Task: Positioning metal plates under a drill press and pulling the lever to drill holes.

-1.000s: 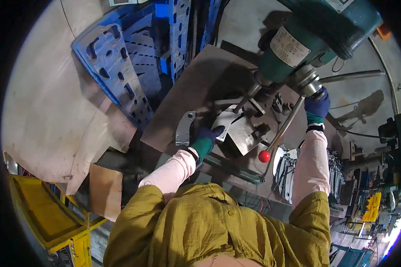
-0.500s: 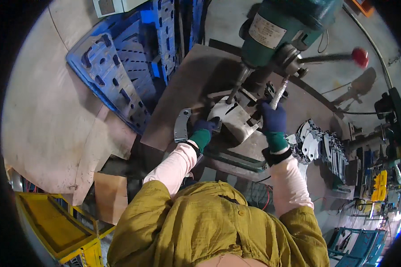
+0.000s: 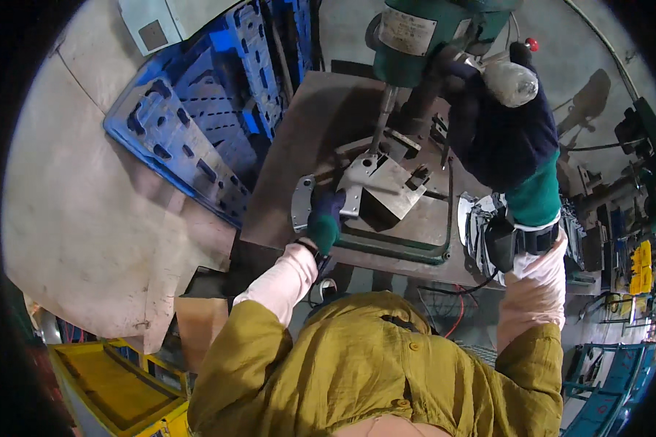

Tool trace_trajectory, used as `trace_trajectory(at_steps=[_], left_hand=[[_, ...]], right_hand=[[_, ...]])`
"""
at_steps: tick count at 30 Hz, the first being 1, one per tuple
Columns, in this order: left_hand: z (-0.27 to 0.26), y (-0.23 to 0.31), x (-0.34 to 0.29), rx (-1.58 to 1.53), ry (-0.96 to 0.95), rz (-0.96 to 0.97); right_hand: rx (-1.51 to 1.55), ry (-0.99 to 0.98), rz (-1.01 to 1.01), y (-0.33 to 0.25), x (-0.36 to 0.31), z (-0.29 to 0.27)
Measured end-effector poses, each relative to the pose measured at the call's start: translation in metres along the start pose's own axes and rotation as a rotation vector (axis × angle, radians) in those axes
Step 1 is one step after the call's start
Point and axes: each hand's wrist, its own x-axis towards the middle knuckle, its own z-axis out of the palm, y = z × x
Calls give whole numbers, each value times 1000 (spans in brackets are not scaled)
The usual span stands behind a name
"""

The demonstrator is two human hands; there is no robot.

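Silver curved metal plate (image 3: 353, 195), pinched by the dark-blue-gloved left hand (image 3: 325, 215), may twist if hold slackens; the dark-blue-gloved right hand's (image 3: 504, 131) finger closure is unclear.

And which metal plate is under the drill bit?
The plate touched by the left hand; the outer plate lies left of that hand, and the piled plates lie far right.

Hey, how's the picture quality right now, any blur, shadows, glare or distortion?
Head view: the right hand in a dark blue-and-green glove looks soft and blurred; head view: a dark shadow falls on the smooth grey surface right of the green metal drill press; head view: bright glare at the right rim, and fisheye distortion with black corners.
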Motion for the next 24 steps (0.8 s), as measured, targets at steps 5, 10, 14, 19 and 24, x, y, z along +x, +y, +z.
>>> trace_trajectory(at_steps=[5,10,14,19,24], left_hand=[[-76,-16,-41,786,77,464],[-140,-28,-34,934,395,159],[-145,-48,-15,771,492,183],[-114,-69,23,1250,697,-7],[-155,-113,47,1253,844,84]], right_hand=[[-433,332,-208,30,-41,-77],[-461,557,6,25,-111,-188],[-474,806,-249,43,-144,-210],[-370,950,-134,34,-205,-266],[-983,1240,-7,46,-261,-339]])
